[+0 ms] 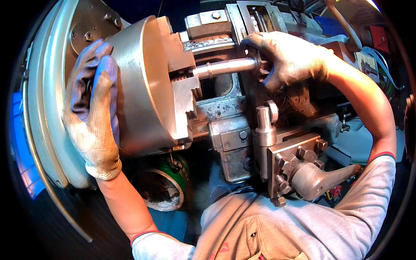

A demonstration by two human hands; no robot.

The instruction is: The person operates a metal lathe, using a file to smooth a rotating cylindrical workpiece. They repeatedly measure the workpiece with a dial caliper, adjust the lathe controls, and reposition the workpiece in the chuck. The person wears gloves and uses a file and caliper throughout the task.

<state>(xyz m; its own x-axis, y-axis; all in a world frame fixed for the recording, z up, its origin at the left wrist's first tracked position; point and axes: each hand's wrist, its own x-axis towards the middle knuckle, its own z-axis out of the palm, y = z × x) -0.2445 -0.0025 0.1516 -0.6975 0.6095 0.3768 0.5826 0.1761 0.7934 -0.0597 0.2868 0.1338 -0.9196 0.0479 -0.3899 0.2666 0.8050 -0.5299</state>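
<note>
At the centre of the scene, here's the steel shaft (232, 68), its left end in among the stepped blocks (185, 102) of the big chuck (132, 86), its right end under the gloved right hand (290, 58). And look at the line of it: the long axis runs left to right, nearly level across the view, the right end sitting just a touch farther than the left. Its narrow collar (209, 69) lies near the chuck, and a dark disc (258, 60) caps the right side. The right hand's fingers are closed about that disc end, one side far, thumb side near; how hard they press, I can't tell. Over on the left, the left hand (92, 130) lies against the chuck's side, fingers loosely bent and apart, nothing visible in their hold. As for handling, this looks like solid metal: fairly heavy, quite stiff, hardly fragile, and that shiny bare length could well slip under a glove if there's oil on it. The best purchase, I'd say, is right there at the disc, with the smooth middle offering a second hold; whether the blocks actually bite the left end, the view doesn't show.
</note>
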